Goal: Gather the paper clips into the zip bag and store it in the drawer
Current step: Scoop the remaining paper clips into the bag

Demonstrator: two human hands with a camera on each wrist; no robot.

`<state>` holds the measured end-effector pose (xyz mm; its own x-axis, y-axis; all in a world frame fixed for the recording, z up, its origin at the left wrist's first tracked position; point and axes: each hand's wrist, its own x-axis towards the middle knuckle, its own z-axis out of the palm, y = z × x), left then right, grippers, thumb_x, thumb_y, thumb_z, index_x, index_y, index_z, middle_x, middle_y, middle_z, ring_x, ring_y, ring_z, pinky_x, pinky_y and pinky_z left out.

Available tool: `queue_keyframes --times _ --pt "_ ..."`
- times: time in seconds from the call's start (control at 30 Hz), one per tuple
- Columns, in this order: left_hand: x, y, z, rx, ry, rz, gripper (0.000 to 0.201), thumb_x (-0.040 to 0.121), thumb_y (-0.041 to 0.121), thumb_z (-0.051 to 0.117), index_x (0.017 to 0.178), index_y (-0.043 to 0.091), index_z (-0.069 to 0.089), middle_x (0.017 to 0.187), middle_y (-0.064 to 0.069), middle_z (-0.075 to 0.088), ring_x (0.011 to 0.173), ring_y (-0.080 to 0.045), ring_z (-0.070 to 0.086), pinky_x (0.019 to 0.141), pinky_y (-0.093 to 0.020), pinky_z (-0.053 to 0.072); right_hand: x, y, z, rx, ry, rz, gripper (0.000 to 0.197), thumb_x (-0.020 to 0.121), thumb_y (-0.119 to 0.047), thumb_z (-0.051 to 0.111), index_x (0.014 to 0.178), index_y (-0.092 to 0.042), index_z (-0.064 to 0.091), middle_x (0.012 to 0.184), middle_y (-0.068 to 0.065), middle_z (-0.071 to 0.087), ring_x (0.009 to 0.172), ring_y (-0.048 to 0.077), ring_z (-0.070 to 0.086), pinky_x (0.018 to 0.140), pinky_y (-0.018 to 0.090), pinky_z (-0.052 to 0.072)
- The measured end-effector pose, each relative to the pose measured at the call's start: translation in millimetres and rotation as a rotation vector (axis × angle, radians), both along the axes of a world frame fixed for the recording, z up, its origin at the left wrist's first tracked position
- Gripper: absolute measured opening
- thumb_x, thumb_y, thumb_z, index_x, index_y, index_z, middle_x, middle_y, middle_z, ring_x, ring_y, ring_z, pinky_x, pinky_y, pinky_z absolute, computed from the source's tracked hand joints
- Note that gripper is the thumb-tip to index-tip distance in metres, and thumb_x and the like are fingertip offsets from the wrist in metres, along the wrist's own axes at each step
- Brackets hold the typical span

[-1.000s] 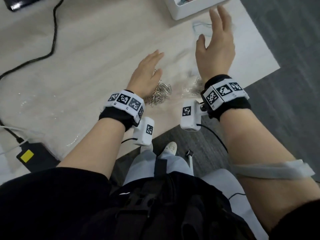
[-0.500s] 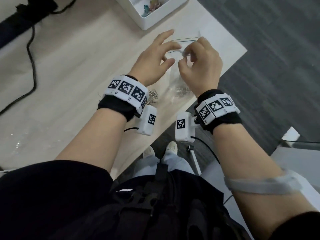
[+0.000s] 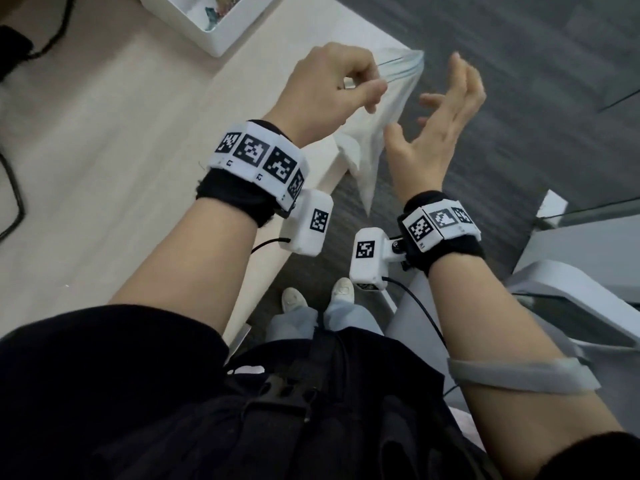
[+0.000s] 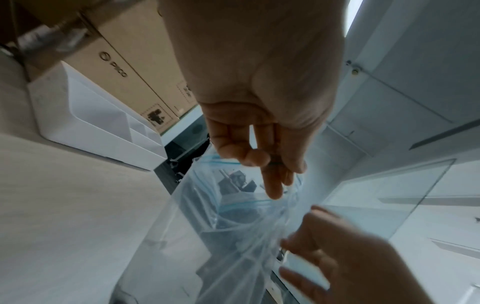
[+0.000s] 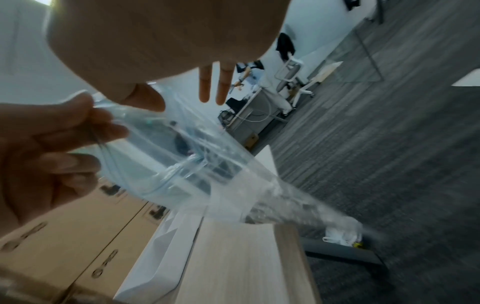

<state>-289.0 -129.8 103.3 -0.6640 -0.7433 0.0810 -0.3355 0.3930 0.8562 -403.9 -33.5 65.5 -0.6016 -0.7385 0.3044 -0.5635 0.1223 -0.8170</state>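
Two hands raised past the desk corner, a clear bag between them. Nearest: right hand (image 3: 438,133) spread wide, fingers straight and apart, holding nothing, just beside the bag's hanging body; touching the film or not, cannot tell. Next over: left hand (image 3: 329,86) curled, thumb and fingertips pinching the top edge of the zip bag (image 3: 375,143) close to its blue seal strip, the whole weight hung from that one pinch. Bag slack and tilted, bottom corner pointing down past the desk edge (image 3: 332,174) and over grey carpet. Silvery mass bunched in the lower end in the right wrist view, likely the paper clips (image 5: 280,207); too blurred to count. Mouth apparently unsealed, blue tracks parted in the left wrist view. Farther back: white organiser tray (image 3: 221,36) on the desk, coloured bits inside. No drawer visible.

Likely step: closing the seal, or taking a second grip. Risks: single-corner pinch slipping on smooth film, dropping everything onto carpet; open mouth tipping low, spilling clips; one-handed pressing leaving the zip half shut before storage.
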Motion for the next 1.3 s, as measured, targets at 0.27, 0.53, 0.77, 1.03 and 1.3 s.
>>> queue_keyframes --times 0.27,0.53,0.77,1.03,1.3 --pt "-32 27 -7 0.023 -0.095 -0.165 0.022 0.082 0.028 0.059 0.076 0.01 0.068 0.069 0.011 0.064 0.049 0.007 0.047 0.057 -0.019 0.039 -40 35 -35 0.246 -0.641 0.258 0.104 0.059 -0.032 0.077 0.145 -0.015 0.022 0.148 0.003 0.037 0.136 0.013 0.035 0.115 0.043 0.029" --pt "-51 42 0 0.09 -0.148 -0.278 0.016 0.083 0.02 0.064 0.077 0.007 0.07 0.055 0.021 0.06 0.051 0.003 0.054 0.053 -0.012 0.043 -61 43 -39 0.262 -0.715 0.331 0.098 0.056 -0.022 0.088 0.137 -0.012 0.034 0.125 -0.009 0.054 0.11 -0.01 0.053 0.087 0.008 0.044" --pt "-75 52 -3 0.149 -0.195 -0.316 0.015 0.084 0.016 0.064 0.078 0.003 0.071 0.055 0.018 0.06 0.053 0.002 0.053 0.055 -0.01 0.04 -94 54 -43 0.447 -0.848 0.462 0.112 0.044 -0.044 0.092 0.134 -0.005 0.038 0.121 0.005 0.058 0.115 0.02 0.057 0.097 0.038 0.046" --pt "-79 69 -36 0.191 -0.41 -0.303 0.012 0.08 0.017 0.069 0.083 0.006 0.075 0.072 -0.006 0.068 0.058 0.001 0.053 0.06 -0.01 0.041 -107 59 -66 0.488 -1.076 0.106 0.07 0.069 -0.069 0.055 0.124 -0.025 0.057 0.12 -0.004 0.065 0.108 0.017 0.062 0.096 0.044 0.044" --pt "-70 75 -47 0.23 -0.539 -0.29 0.015 0.078 0.016 0.072 0.086 0.004 0.075 0.085 -0.018 0.072 0.072 -0.022 0.06 0.066 -0.027 0.045 -106 21 -83 0.799 -0.599 0.015 0.015 0.067 -0.009 0.071 0.076 -0.014 0.06 0.095 0.008 0.064 0.084 0.022 0.064 0.066 0.034 0.059"
